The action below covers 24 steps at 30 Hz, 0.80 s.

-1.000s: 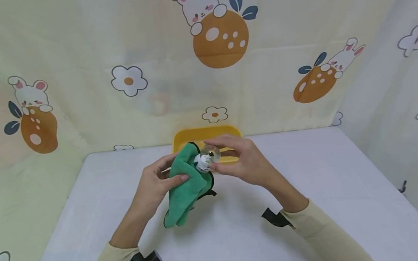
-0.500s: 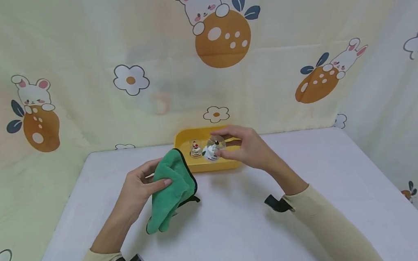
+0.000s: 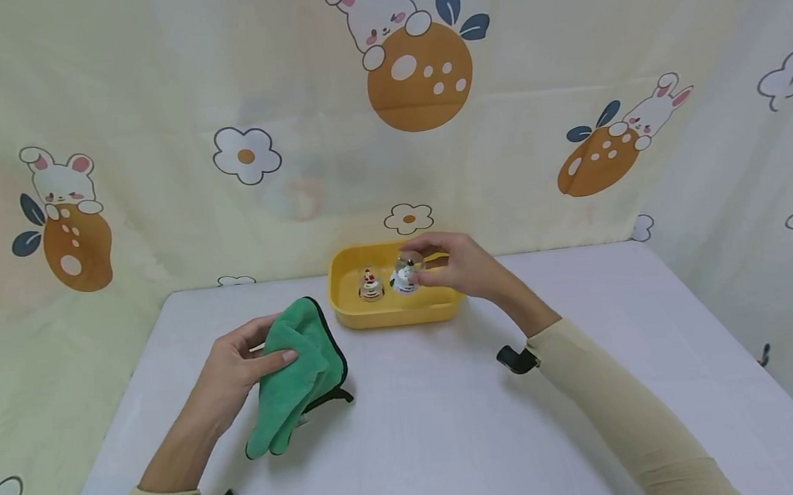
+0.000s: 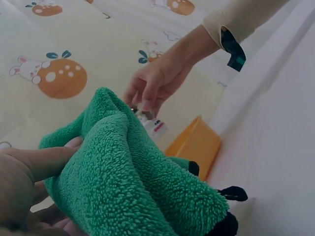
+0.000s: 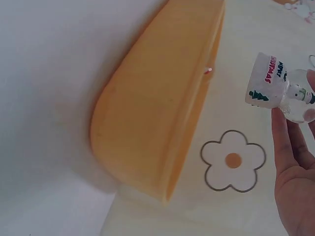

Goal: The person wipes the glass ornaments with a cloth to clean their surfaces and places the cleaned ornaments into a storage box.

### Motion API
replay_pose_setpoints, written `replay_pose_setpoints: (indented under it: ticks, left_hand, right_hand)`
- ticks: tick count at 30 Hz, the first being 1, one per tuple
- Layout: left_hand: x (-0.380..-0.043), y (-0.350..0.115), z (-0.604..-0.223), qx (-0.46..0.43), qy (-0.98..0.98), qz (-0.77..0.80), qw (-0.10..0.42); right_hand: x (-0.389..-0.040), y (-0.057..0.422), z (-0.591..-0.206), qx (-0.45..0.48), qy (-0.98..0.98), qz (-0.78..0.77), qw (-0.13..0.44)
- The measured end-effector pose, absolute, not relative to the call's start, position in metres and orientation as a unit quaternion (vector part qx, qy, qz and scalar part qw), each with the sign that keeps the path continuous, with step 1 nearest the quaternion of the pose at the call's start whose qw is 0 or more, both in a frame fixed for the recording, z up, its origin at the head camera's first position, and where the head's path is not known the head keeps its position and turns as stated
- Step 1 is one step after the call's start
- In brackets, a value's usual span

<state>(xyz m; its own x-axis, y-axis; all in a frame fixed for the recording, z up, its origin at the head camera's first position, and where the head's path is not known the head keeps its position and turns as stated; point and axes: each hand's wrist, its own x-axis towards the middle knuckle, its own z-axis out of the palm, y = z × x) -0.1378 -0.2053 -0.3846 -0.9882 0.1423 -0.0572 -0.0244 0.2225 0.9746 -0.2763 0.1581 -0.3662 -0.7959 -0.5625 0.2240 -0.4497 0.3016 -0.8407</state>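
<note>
My right hand (image 3: 455, 261) pinches a small snow globe (image 3: 404, 276) by its clear dome, over the yellow tray (image 3: 402, 317). In the right wrist view the globe's white base (image 5: 268, 81) shows "Merry Christmas" lettering and a green tree, and it hangs above the tray's rim. A second snow globe (image 3: 371, 287) with a red-topped figure stands inside the tray, on the left. At the left front, my left hand (image 3: 241, 361) grips a folded green cloth (image 3: 301, 368) with black edging, thumb on top. Close up in the left wrist view, the cloth (image 4: 118, 172) looks thick and fluffy.
A white-covered table (image 3: 438, 415) lies under both hands. Right behind the tray hangs a pale curtain (image 3: 320, 168) printed with rabbits, oranges and flowers. Black wrist cameras sit at both sleeves.
My right hand has carried the snow globe away from the cloth, back over the tray. My left hand has drawn the cloth left and toward me, uncovering the tray and the second globe.
</note>
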Motion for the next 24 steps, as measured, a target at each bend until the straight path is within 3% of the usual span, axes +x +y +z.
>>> replay_pose_setpoints:
  ticks: [24]
  left_hand:
    - [-0.138, -0.240, -0.399, 0.033, 0.775, 0.625, 0.087]
  right_hand:
    - [-0.328, 0.156, -0.403, -0.240, 0.889, -0.372, 0.116]
